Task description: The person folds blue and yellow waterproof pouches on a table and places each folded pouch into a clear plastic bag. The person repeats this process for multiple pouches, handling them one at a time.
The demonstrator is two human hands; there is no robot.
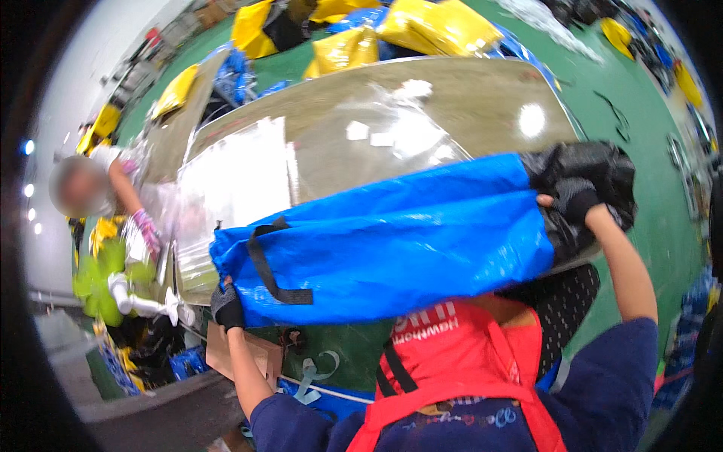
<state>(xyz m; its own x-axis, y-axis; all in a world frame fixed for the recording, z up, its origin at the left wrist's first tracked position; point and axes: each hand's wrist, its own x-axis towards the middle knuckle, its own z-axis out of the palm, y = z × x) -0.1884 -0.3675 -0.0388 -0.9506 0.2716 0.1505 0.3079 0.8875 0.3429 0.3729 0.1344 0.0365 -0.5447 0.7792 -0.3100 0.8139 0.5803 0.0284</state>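
A long blue plastic tarp bag [407, 241] with a black end section [614, 169] is stretched out in front of me, across the near part of the table. Its black webbing strap [261, 264] hangs over the left part of the blue face. My left hand [227, 304], in a dark glove with bare fingertips, grips the bag's lower left corner. At the other end, my gloved right hand [574, 200] is closed on the black section, thumb lying toward the blue part. Folds of material hide most of the fingers of both hands.
Beyond the bag, the table [482, 94] carries a stack of clear plastic sleeves [233, 169] and small white slips [382, 139]. A co-worker's gloved hand [147, 230] is at the left, near a green fan [102, 275]. Yellow packages [437, 29] lie behind. A cardboard box [260, 354] sits below.
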